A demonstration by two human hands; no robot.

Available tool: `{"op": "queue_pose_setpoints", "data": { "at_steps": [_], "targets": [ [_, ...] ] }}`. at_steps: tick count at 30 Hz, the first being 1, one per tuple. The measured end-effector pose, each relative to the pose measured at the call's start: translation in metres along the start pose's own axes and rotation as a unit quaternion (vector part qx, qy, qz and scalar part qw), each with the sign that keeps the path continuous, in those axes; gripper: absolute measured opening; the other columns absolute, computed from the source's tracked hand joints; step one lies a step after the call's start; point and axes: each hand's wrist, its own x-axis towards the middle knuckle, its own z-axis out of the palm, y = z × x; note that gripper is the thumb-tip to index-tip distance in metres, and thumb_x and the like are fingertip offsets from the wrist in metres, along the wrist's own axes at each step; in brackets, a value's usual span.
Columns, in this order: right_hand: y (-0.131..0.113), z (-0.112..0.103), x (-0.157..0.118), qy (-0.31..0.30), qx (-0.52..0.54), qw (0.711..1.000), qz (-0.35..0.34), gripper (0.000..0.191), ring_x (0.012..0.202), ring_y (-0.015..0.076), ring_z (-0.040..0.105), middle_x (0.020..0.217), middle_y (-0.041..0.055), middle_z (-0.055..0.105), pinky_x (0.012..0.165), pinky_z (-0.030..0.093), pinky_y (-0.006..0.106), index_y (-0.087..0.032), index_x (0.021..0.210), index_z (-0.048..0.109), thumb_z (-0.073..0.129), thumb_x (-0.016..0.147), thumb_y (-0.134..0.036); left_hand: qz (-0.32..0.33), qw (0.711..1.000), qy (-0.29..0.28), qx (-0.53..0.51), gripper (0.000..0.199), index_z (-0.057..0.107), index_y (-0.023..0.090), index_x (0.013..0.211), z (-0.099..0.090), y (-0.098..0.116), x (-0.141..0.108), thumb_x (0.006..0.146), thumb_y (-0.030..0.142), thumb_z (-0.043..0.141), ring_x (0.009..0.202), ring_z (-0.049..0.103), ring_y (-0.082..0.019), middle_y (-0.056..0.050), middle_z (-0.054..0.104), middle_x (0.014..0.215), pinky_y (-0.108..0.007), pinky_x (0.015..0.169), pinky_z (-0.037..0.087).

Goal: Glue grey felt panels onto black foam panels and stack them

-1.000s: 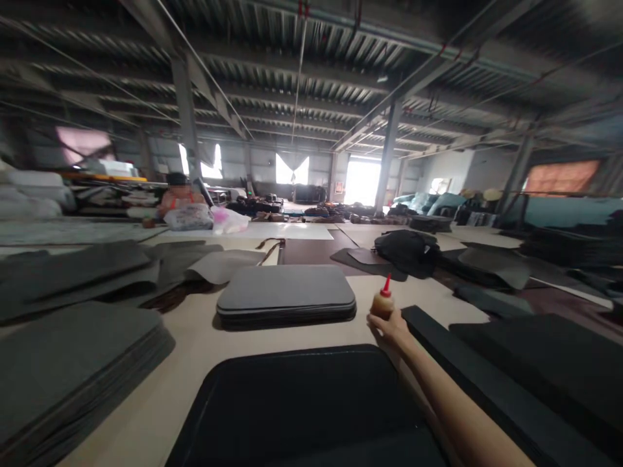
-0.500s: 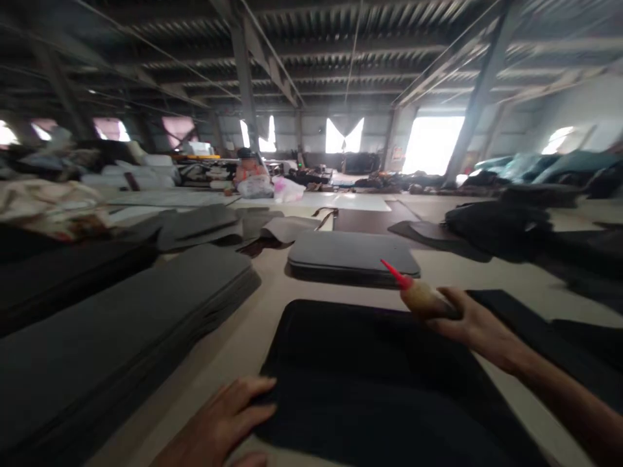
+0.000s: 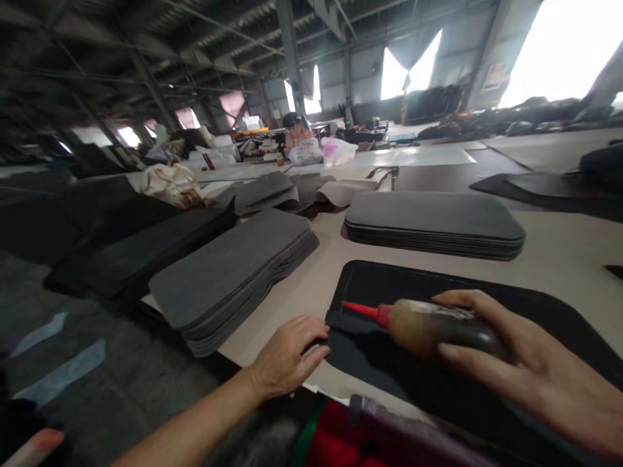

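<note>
My right hand (image 3: 530, 363) is wrapped round a squeeze bottle (image 3: 423, 327) with a dark lower part, a tan shoulder and a long red nozzle. The bottle lies nearly level above the black panel (image 3: 413, 285), its nozzle pointing left near the panel's left end. This panel is flat, with rounded corners and a thin line along its border. At the panel's left edge, my left hand (image 3: 292, 353) has its fingers and thumb curled together, fingertips touching the edge. Part of the panel is hidden behind the bottle and my right hand.
A stack of grey panels (image 3: 233, 272) lies left along the table edge, another grey stack (image 3: 433, 217) behind the black panel. Dark sheets (image 3: 141, 253) lie farther left. A person (image 3: 296, 130) is across the table beside plastic bags (image 3: 338, 152). Red cloth (image 3: 335, 434) shows below the table edge.
My view has turned left and down. The bottle has come lower and nearer, its nozzle now at the panel's left end. My left hand's fingers have curled in at the panel's edge.
</note>
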Motion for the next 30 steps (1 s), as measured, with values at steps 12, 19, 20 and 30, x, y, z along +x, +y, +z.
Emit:
{"op": "queue_pose_setpoints", "data": {
  "at_steps": [12,19,20,30],
  "targets": [
    [-0.014,0.025,-0.006,-0.044,-0.068,0.996,-0.046,0.029,0.075,0.0191,0.066,0.093,0.0031,0.068,0.061,0.053,0.028,-0.025,0.111,0.052,0.051,0.093,-0.048,-0.015,1.000,0.008,0.014,0.040,0.054,0.022,0.125,0.002,-0.006,-0.001,0.090,0.033,0.070,0.115,0.057,-0.024,-0.010,0.062,0.124,-0.042,0.101,0.046],
    [-0.022,0.042,0.003,-0.065,-0.050,0.988,-0.129,0.018,0.080,0.0185,0.062,0.101,0.0050,0.061,0.068,0.049,0.032,-0.024,0.110,0.053,0.048,0.096,-0.033,0.001,1.000,-0.009,0.030,0.047,0.054,0.022,0.134,0.000,-0.007,0.001,0.090,0.032,0.069,0.125,0.054,-0.026,-0.010,0.064,0.130,-0.046,0.109,0.044],
    [-0.022,0.044,0.005,-0.066,-0.048,0.987,-0.138,0.019,0.081,0.0184,0.061,0.102,0.0052,0.059,0.070,0.048,0.033,-0.023,0.112,0.053,0.047,0.096,-0.032,0.002,1.000,-0.007,0.029,0.047,0.054,0.022,0.133,0.000,-0.006,0.001,0.090,0.032,0.070,0.124,0.055,-0.026,-0.009,0.065,0.128,-0.046,0.109,0.044],
    [-0.033,0.053,0.015,-0.081,-0.091,0.978,-0.170,0.018,0.076,0.0180,0.052,0.096,0.0043,0.052,0.067,0.039,0.033,-0.022,0.110,0.053,0.043,0.095,-0.024,-0.019,0.999,0.003,0.028,0.050,0.057,0.021,0.131,0.001,-0.005,0.003,0.084,0.027,0.075,0.122,0.056,-0.024,-0.008,0.065,0.127,-0.043,0.108,0.046]
  ]
}}
